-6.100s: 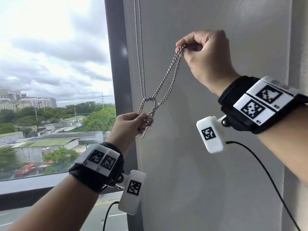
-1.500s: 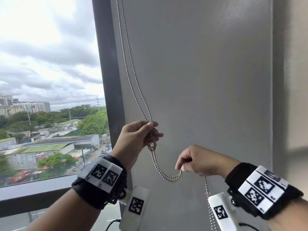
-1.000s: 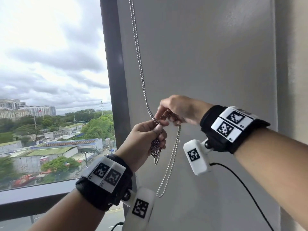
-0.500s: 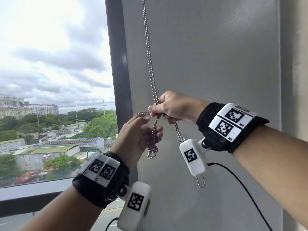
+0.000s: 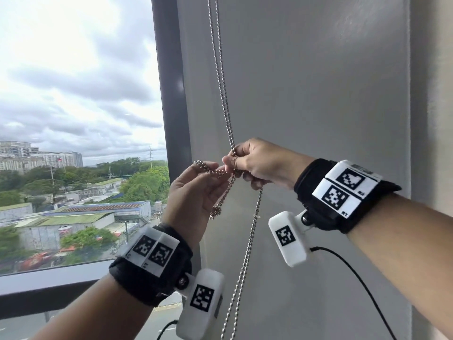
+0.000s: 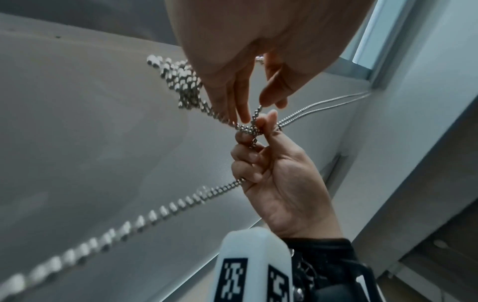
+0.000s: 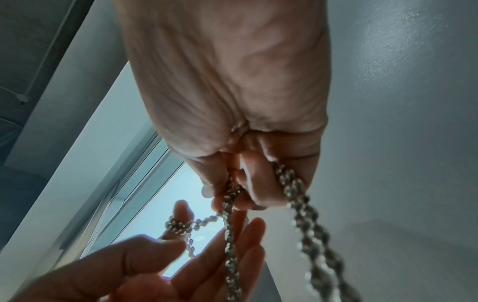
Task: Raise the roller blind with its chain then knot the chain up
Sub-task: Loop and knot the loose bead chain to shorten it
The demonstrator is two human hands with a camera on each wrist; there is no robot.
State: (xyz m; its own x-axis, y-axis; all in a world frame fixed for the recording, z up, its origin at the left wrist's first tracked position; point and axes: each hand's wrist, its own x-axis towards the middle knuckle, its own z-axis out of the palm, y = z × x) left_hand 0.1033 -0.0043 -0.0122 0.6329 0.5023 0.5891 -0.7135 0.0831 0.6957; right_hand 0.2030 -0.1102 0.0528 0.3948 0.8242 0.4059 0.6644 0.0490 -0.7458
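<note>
A silver ball chain (image 5: 221, 77) hangs in two strands down the grey wall beside the window frame. My right hand (image 5: 232, 165) pinches the strands where they cross, fingers curled round them (image 6: 254, 143). From under it a long loose loop (image 5: 250, 241) drops past my wrist camera. My left hand (image 5: 208, 168) is just left and below, palm up, pinching a short loop of chain that lies over one fingertip (image 7: 179, 223). A small tight knot (image 5: 215, 213) dangles below the left palm. The blind itself is out of the head view.
The dark window frame (image 5: 171, 94) runs vertically just left of the chain, with glass and a city view beyond. A dark sill (image 5: 49, 285) crosses below. The grey wall panel (image 5: 318, 94) fills the right side. A black cable (image 5: 355, 273) trails from my right wrist camera.
My right hand rose from low right to meet the left hand and carried the loose loop across the hanging strands. In the last half second the left fingers drew a short loop out leftward.
</note>
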